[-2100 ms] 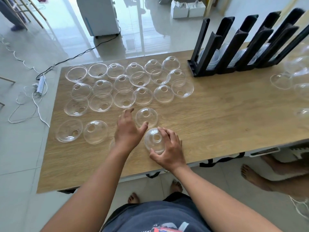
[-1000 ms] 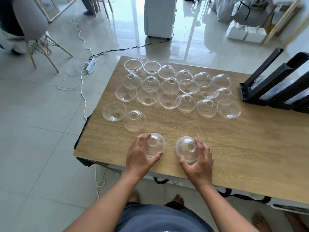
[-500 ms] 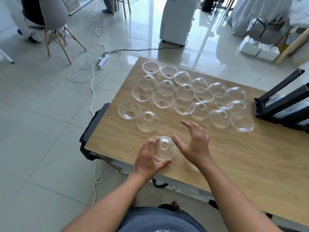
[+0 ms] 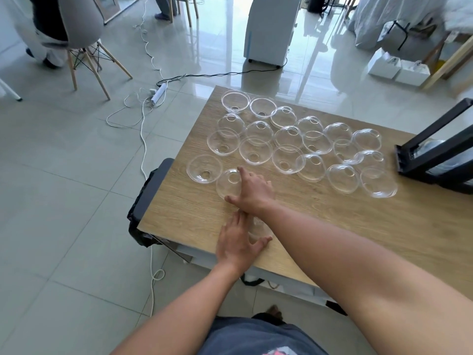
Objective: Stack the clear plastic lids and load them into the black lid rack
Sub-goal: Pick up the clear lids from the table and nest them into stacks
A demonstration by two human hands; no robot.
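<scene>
Several clear dome lids (image 4: 286, 139) lie spread over the far left of the wooden table (image 4: 320, 216). My left hand (image 4: 236, 243) grips a small stack of clear lids (image 4: 259, 228) near the table's front edge; my right forearm partly hides the stack. My right hand (image 4: 253, 192) reaches across above it, fingers spread over a single dome lid (image 4: 228, 184) at the table's left side, thumb beside its near rim. The black lid rack (image 4: 435, 155) stands at the right edge of view, with clear lids between its bars.
An upturned lid (image 4: 204, 169) sits left of the one under my right hand, close to the table's left edge. A black bag (image 4: 143, 201) hangs off that edge. On the floor are cables with a power strip (image 4: 158, 92), a chair and a white appliance.
My right hand has let go of its lid, which now sits stacked in my left hand, and has reached left onto another single lid. The view has swung left.
</scene>
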